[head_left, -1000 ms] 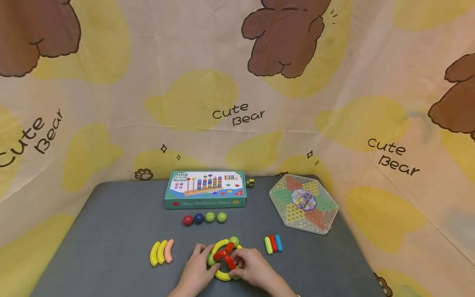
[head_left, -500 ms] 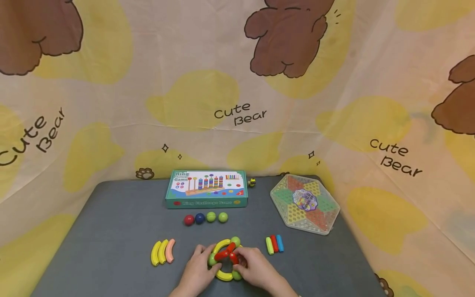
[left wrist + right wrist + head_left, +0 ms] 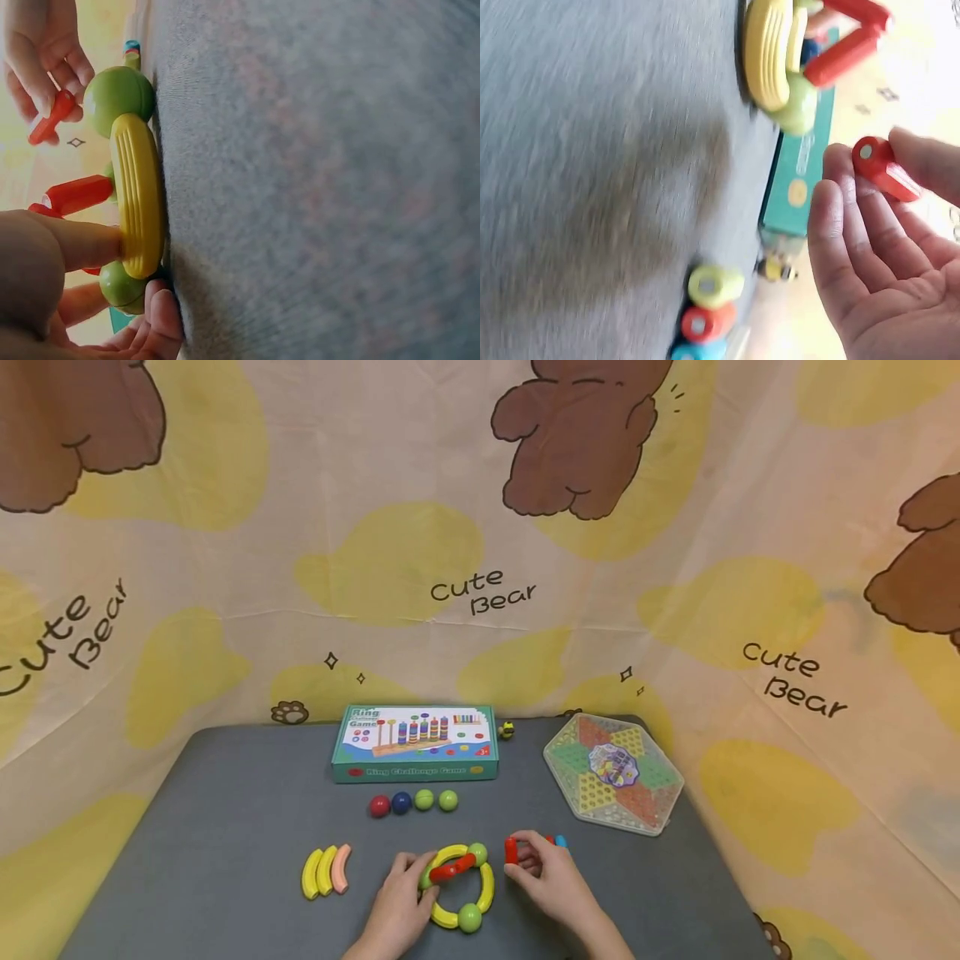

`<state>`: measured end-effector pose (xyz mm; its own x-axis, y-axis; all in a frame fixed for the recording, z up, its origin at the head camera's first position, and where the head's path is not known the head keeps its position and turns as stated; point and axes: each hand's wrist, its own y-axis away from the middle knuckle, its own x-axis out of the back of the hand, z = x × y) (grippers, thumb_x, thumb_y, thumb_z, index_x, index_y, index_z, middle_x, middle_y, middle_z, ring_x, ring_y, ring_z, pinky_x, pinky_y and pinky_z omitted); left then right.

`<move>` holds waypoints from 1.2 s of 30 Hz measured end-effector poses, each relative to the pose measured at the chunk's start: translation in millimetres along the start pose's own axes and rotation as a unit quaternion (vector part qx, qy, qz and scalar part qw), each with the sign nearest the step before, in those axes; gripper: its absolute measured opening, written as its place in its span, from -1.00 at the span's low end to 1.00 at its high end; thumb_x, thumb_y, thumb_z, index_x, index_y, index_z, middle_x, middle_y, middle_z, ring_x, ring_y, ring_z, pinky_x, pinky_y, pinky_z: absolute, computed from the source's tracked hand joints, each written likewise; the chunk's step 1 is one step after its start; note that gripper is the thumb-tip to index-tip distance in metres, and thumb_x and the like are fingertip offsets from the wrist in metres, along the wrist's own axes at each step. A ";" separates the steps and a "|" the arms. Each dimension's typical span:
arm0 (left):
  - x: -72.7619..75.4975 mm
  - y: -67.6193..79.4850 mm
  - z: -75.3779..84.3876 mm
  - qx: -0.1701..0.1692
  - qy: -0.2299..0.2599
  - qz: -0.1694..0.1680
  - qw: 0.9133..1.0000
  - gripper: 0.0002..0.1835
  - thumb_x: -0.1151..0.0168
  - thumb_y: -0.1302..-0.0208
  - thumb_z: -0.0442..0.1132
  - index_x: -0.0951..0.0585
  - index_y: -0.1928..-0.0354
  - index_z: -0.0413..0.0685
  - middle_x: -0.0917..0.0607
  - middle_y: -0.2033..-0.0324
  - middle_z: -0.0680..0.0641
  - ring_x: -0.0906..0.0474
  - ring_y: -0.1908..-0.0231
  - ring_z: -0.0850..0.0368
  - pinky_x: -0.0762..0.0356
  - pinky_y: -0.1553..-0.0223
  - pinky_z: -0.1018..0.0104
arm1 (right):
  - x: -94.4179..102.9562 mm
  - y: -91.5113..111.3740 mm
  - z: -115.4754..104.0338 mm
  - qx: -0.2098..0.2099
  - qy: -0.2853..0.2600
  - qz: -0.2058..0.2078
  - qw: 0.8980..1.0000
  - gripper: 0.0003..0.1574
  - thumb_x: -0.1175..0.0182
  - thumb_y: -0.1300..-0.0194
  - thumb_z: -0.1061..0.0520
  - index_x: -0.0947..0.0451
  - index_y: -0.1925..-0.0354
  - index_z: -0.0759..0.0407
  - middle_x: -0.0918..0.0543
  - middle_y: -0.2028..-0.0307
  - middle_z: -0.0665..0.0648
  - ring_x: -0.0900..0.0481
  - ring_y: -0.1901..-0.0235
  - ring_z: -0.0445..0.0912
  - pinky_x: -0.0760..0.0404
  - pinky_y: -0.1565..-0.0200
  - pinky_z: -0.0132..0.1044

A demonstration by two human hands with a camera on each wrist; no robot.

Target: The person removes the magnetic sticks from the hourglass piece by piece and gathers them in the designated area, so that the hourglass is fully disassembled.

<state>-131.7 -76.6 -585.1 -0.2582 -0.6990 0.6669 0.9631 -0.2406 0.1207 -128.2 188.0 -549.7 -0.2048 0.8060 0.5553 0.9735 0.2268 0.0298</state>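
A ring of yellow curved bars (image 3: 488, 889) joined by green balls (image 3: 469, 917) lies on the table's near middle. Two red rods (image 3: 453, 867) meet end to end above the ring, rising from the balls at its left and back. At the ring's left side, my left hand (image 3: 397, 902) grips a green ball (image 3: 124, 287), its thumb on a yellow bar (image 3: 137, 199). To the right and apart from the ring, my right hand (image 3: 555, 878) pinches a loose red rod (image 3: 885, 169) between thumb and fingers. A silvery disc shows in that rod's end.
Two yellow curved bars and a pink one (image 3: 341, 869) lie left. Behind the ring, a row holds a red ball (image 3: 380, 806), a blue ball (image 3: 402, 802) and two green ones. Farther back are a game box (image 3: 416, 771) and hexagonal board (image 3: 615, 772). Short rods (image 3: 709, 322) lie beside my right hand.
My right hand has drawn one red rod away from the ring, moving right and lifting it upright. The other two red rods stay on the ring; my left hand keeps its place.
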 end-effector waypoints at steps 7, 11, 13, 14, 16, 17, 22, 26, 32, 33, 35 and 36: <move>-1.9 0.0 -2.5 0.018 0.023 -0.014 0.999 -0.18 -0.49 -0.16 -0.13 -0.35 -0.40 -0.24 -0.41 -0.06 -0.23 -0.53 0.03 -0.12 -0.56 0.03 -0.13 | 19.6 5.4 12.3 -0.026 0.022 0.091 0.995 -0.68 -0.37 -0.32 0.04 -0.63 -0.02 0.07 -0.71 0.29 -0.05 -0.62 0.34 -0.28 -0.62 0.28 -0.40; -2.8 1.2 -3.2 0.005 0.021 0.009 1.000 -0.27 -0.48 -0.14 -0.27 -0.41 -0.35 -0.23 -0.44 -0.05 -0.22 -0.54 0.03 -0.09 -0.58 0.03 -0.08 | 28.2 8.4 19.4 -0.048 0.039 0.142 0.988 -0.67 -0.39 -0.30 0.07 -0.65 -0.01 0.12 -0.71 0.31 -0.04 -0.63 0.32 -0.25 -0.63 0.28 -0.40; -2.5 1.1 -3.8 0.000 0.017 0.021 1.000 -0.32 -0.46 -0.15 -0.30 -0.45 -0.32 -0.21 -0.45 -0.03 -0.19 -0.53 0.10 -0.01 -0.59 0.10 0.05 | 32.3 10.0 23.4 -0.063 0.044 0.162 0.984 -0.66 -0.40 -0.28 0.09 -0.66 -0.01 0.16 -0.71 0.31 -0.02 -0.64 0.32 -0.23 -0.63 0.28 -0.41; -2.0 1.2 -4.2 -0.004 0.017 0.024 1.000 -0.34 -0.46 -0.15 -0.31 -0.46 -0.31 -0.20 -0.46 -0.03 -0.18 -0.52 0.15 0.04 -0.58 0.16 0.13 | 34.3 10.7 25.6 -0.071 0.049 0.168 0.982 -0.65 -0.40 -0.28 0.10 -0.66 -0.01 0.18 -0.72 0.31 -0.01 -0.63 0.33 -0.23 -0.63 0.29 -0.41; -0.1 1.4 -5.0 -0.008 0.026 0.021 0.999 -0.36 -0.45 -0.17 -0.30 -0.48 -0.30 -0.19 -0.46 -0.01 -0.16 -0.47 0.22 0.11 -0.53 0.25 0.25 | 38.3 11.9 29.3 -0.084 0.057 0.178 0.979 -0.63 -0.40 -0.28 0.11 -0.66 -0.02 0.21 -0.73 0.30 0.02 -0.63 0.34 -0.21 -0.62 0.30 -0.41; 0.9 1.2 -5.6 -0.008 0.032 0.014 0.999 -0.36 -0.45 -0.17 -0.28 -0.48 -0.30 -0.19 -0.46 -0.01 -0.15 -0.45 0.25 0.14 -0.49 0.29 0.28 | 40.1 12.1 31.1 -0.092 0.060 0.182 0.977 -0.63 -0.40 -0.28 0.12 -0.66 -0.03 0.21 -0.73 0.30 0.02 -0.62 0.35 -0.21 -0.62 0.31 -0.41; 5.0 0.3 -7.7 -0.014 0.048 -0.028 0.998 -0.29 -0.48 -0.17 -0.21 -0.45 -0.35 -0.16 -0.46 -0.10 -0.18 -0.48 0.18 0.10 -0.54 0.22 0.21 | 49.1 10.1 40.5 -0.118 0.094 0.194 0.969 -0.54 -0.41 -0.27 0.10 -0.63 -0.10 0.21 -0.72 0.31 0.04 -0.61 0.37 -0.20 -0.60 0.31 -0.33; 5.3 0.0 -6.8 -0.038 0.005 -0.047 0.998 -0.27 -0.44 -0.22 -0.19 -0.40 -0.41 -0.18 -0.45 -0.19 -0.21 -0.49 -0.03 -0.09 -0.55 0.01 -0.07 | 54.9 10.0 47.7 -0.135 0.129 0.187 0.965 -0.50 -0.41 -0.27 0.09 -0.59 -0.13 0.23 -0.68 0.37 0.03 -0.54 0.41 -0.19 -0.53 0.34 -0.27; 6.7 -0.3 -3.5 -0.038 -0.050 -0.044 0.997 -0.26 -0.42 -0.25 -0.11 -0.40 -0.44 -0.12 -0.44 -0.16 -0.18 -0.37 -0.03 -0.09 -0.49 0.00 -0.14 | 54.8 8.2 57.2 -0.143 0.152 0.157 0.965 -0.55 -0.40 -0.27 0.07 -0.61 -0.04 0.29 -0.61 0.44 0.00 -0.48 0.47 -0.19 -0.47 0.39 -0.25; 6.9 -0.1 -3.9 -0.037 -0.054 -0.043 0.997 -0.25 -0.42 -0.25 -0.09 -0.40 -0.44 -0.10 -0.45 -0.15 -0.17 -0.36 -0.02 -0.07 -0.49 0.00 -0.13 | 53.7 7.1 59.0 -0.144 0.155 0.153 0.965 -0.56 -0.41 -0.27 0.07 -0.62 -0.02 0.29 -0.60 0.45 0.00 -0.48 0.48 -0.19 -0.46 0.39 -0.26; 7.7 0.0 -4.4 -0.038 -0.056 -0.043 0.997 -0.25 -0.42 -0.25 -0.08 -0.40 -0.44 -0.09 -0.46 -0.12 -0.16 -0.36 0.00 -0.06 -0.48 0.01 -0.12 | 51.3 5.6 62.9 -0.143 0.156 0.149 0.966 -0.59 -0.41 -0.27 0.07 -0.63 0.00 0.29 -0.58 0.47 -0.01 -0.46 0.49 -0.19 -0.45 0.40 -0.27; 8.1 0.3 -4.4 -0.037 -0.056 -0.045 0.997 -0.24 -0.42 -0.25 -0.07 -0.40 -0.45 -0.08 -0.47 -0.09 -0.15 -0.36 0.02 -0.05 -0.48 0.04 -0.09 | 50.2 4.9 64.4 -0.142 0.156 0.148 0.966 -0.60 -0.40 -0.27 0.07 -0.64 0.01 0.28 -0.57 0.47 -0.02 -0.46 0.50 -0.20 -0.44 0.40 -0.28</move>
<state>-133.9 -85.4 -582.9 -0.3286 -0.5934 0.7348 0.9272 -0.3506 0.1315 -140.2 264.8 -575.2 0.0852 0.5978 0.7971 0.9823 -0.1842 0.0331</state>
